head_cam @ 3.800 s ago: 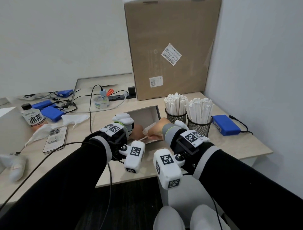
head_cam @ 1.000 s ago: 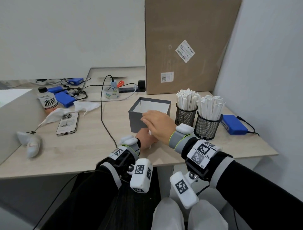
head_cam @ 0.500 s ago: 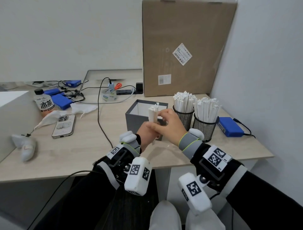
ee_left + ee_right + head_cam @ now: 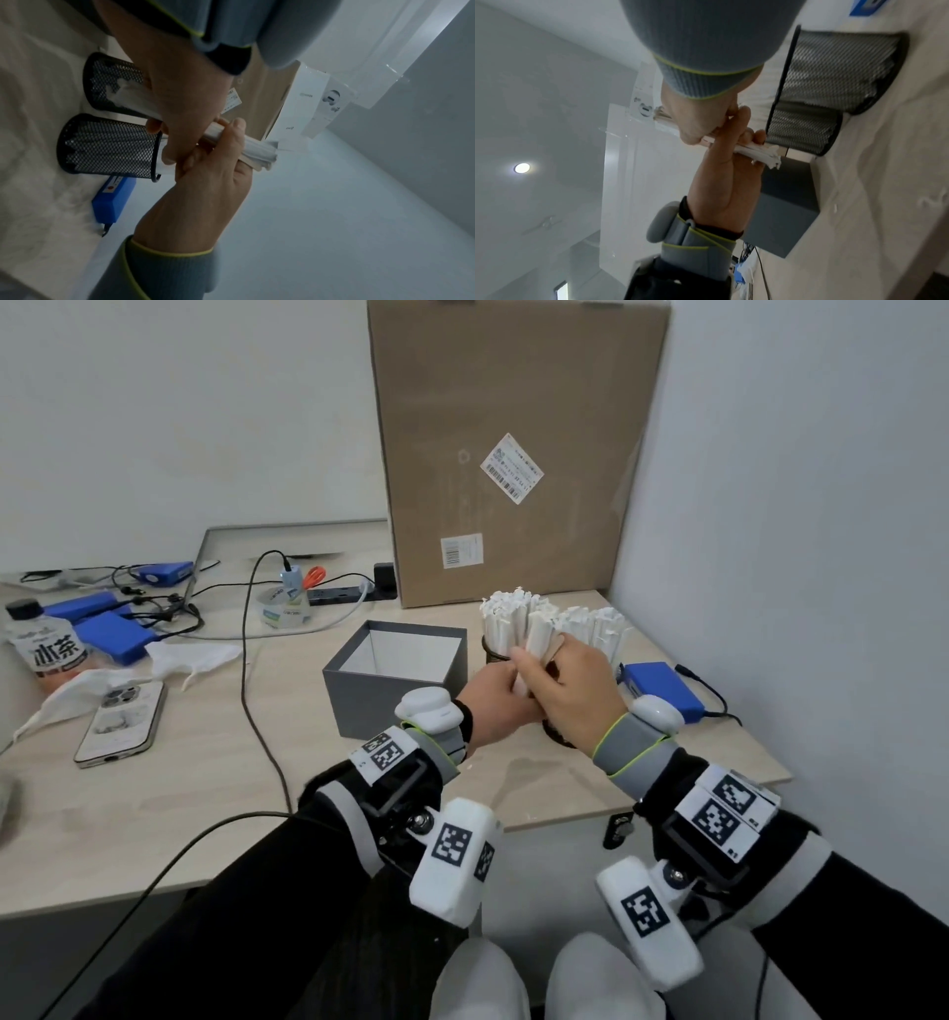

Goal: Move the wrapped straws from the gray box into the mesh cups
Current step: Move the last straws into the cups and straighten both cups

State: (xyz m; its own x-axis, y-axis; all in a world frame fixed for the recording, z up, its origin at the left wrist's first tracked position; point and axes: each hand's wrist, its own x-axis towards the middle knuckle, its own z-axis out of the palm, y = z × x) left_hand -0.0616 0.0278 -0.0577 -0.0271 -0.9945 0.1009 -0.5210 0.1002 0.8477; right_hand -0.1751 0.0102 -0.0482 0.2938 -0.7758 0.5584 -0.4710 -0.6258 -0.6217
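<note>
Both hands meet on one bundle of wrapped straws (image 4: 534,639), held roughly upright, its long axis running from the palms toward 12 o'clock with a slight lean toward 1 o'clock. The left hand (image 4: 490,703) curls its fingers (image 4: 180,142) round the lower part of the bundle; the right hand (image 4: 575,690) wraps its own fingers (image 4: 698,130) round it higher up, so each hand is closed on the straws and neither is free. The bundle sits just in front of the two mesh cups (image 4: 107,146), both already packed with white straws. From the head view, the nearer cup lies directly behind the knuckles at about 12 o'clock, and the other cup at about 1 o'clock beside a blue pack (image 4: 662,688). The gray box (image 4: 395,680) stands at about 9 o'clock from the hands, open on the table (image 4: 205,762); its visible inside looks bare, though the floor of it is hidden. My judgement: the lower ends must rise above a cup rim, then drop straight down; the right hand is nearer the cups, and tight packing could make straws snag
</note>
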